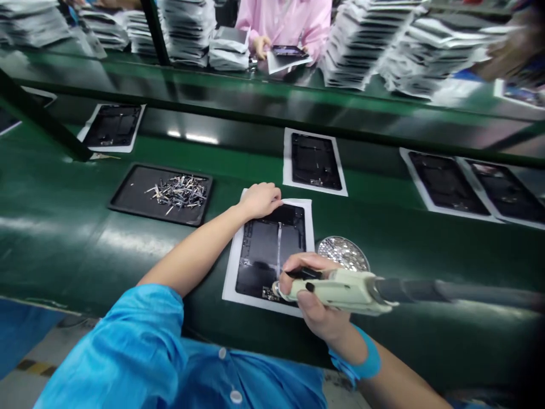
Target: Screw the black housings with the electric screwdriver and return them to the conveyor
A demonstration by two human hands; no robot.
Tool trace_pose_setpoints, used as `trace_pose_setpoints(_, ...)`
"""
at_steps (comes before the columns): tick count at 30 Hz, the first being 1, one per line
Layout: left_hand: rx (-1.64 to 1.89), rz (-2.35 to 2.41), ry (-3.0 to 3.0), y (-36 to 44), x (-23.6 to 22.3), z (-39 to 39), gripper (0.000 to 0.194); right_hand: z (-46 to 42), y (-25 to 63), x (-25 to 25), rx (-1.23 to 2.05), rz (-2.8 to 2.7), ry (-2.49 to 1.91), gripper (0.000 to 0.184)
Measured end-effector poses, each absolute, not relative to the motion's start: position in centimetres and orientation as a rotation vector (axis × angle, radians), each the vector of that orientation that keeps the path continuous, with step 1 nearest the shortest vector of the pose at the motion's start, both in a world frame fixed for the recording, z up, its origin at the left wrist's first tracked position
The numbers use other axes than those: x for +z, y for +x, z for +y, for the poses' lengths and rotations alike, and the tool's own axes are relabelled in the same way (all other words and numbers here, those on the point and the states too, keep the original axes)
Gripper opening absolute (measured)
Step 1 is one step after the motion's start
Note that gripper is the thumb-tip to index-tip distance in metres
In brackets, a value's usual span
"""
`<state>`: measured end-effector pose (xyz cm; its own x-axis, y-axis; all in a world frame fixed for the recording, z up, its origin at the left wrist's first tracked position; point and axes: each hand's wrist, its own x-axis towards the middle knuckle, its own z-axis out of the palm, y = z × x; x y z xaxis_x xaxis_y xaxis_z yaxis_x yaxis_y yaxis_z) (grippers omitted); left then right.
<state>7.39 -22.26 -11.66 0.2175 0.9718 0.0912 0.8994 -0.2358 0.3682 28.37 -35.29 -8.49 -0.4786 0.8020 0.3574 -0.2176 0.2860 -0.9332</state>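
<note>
A black tablet housing (pixel 259 247) lies on a white sheet (pixel 232 284) in front of me, a pale strip running down its middle. My left hand (pixel 260 200) is closed over its top edge, fingers bent and held together. Wrapped in my right hand (pixel 319 307) is a pale green electric screwdriver (pixel 353 292) with a dark cable sleeve. Its nose is over the lower edge of the housing, beside a small circuit board (pixel 269 293); whether the bit touches is not clear. A round dish of small shiny metal parts (pixel 343 253) stands just behind my right hand.
Left of the housing sits a black tray (pixel 136 196) holding a pile of small thin parts (pixel 181 192). More tablet housings lie on white sheets along the green bench (pixel 221 162), one (pixel 315 160) straight behind mine. Across a rail, a person in pink (pixel 283 23) handles a tablet between tall stacks.
</note>
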Motion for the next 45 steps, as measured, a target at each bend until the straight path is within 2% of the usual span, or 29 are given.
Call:
trace_pose_setpoints(13,0.444,1.795,2.223,7.7,-11.6,-22.2,0.024,-35.4,28.0,-8.4,1.314,-1.714,-0.431,0.040)
trace_pose_setpoints(18,0.541,2.066,2.167,7.6,-9.9,-24.6,0.026,-34.9,27.8,-8.4,1.423,-1.649,-0.399,0.030)
trace_pose_setpoints(21,0.360,2.275,2.027,6.6,-8.3,-28.6,0.032,-33.7,28.4,-7.8,1.526,-1.477,-0.448,0.025)
trace_pose_setpoints(26,-0.132,2.380,1.735,5.9,-7.2,-36.5,0.044,-30.8,30.1,-6.5,1.232,-1.212,-0.500,0.029)
trace_pose_setpoints(29,-0.213,2.404,1.672,7.2,-8.1,-39.5,0.036,-29.6,30.3,-6.9,1.115,-1.184,-0.602,0.026)
trace_pose_setpoints(32,-0.136,2.466,1.651,8.3,-9.1,-40.5,0.024,-29.0,30.3,-7.7,1.067,-1.194,-0.682,0.027)
trace_pose_setpoints(37,0.195,2.553,1.651,6.3,-8.0,-38.9,0.023,-28.5,30.7,-8.0,1.004,-1.198,-0.705,0.026)
trace_pose_setpoints(41,0.627,2.484,1.651,1.6,-5.6,-34.6,0.017,-28.1,30.9,-7.8,0.945,-1.208,-0.690,0.025)
trace_pose_setpoints(45,0.880,2.632,1.486,-4.2,-3.7,-28.3,0.018,-27.9,30.8,-7.8,0.937,-1.207,-0.706,0.025)
